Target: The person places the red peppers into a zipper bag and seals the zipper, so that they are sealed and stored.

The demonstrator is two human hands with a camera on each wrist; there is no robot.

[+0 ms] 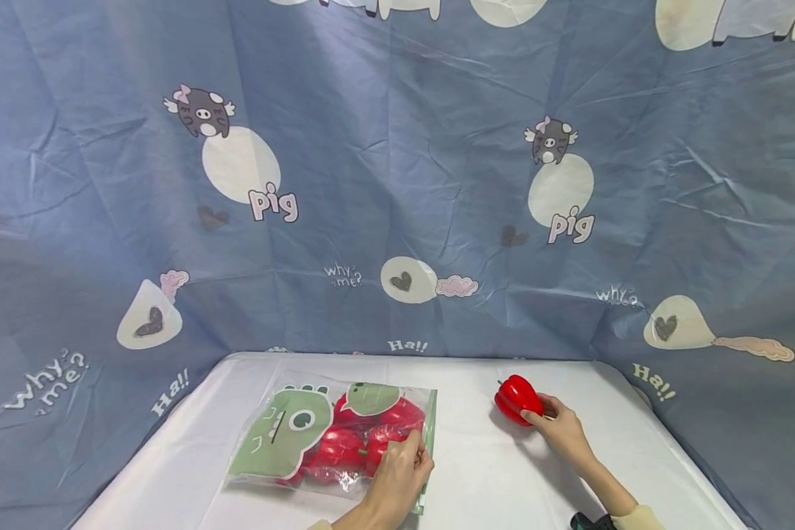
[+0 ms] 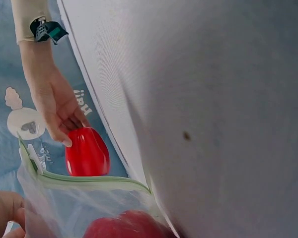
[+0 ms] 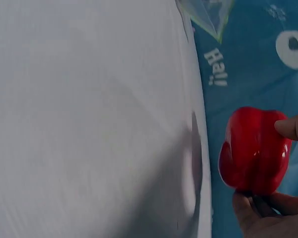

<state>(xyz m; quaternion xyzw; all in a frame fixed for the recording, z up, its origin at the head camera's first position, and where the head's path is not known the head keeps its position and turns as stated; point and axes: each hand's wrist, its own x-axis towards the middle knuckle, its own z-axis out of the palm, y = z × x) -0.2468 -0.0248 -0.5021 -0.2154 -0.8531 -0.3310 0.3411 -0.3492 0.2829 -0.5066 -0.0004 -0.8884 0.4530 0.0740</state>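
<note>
A clear zip bag [image 1: 318, 489] with a green cartoon dinosaur print lies on the white table, its green-edged mouth facing right. Several red bell peppers [image 1: 336, 447] show through the plastic. At the bag's mouth my left hand [image 1: 397, 471] pinches the upper plastic layer between thumb and fingers; the left wrist view shows the zip edge [image 2: 97, 178] parted. To the right, my right hand [image 1: 563, 427] grips a single red bell pepper [image 3: 256, 148] between thumb and fingers, stem pointing left in the head view. The same bell pepper [image 2: 88, 152] appears beyond the bag's mouth in the left wrist view.
A white cloth covers the table [image 1: 477, 471]. Behind and at both sides hangs a blue printed curtain [image 1: 397, 184], reaching down to the table's edges. A dark strap [image 1: 591, 522] sits on the right wrist by the cream sleeve.
</note>
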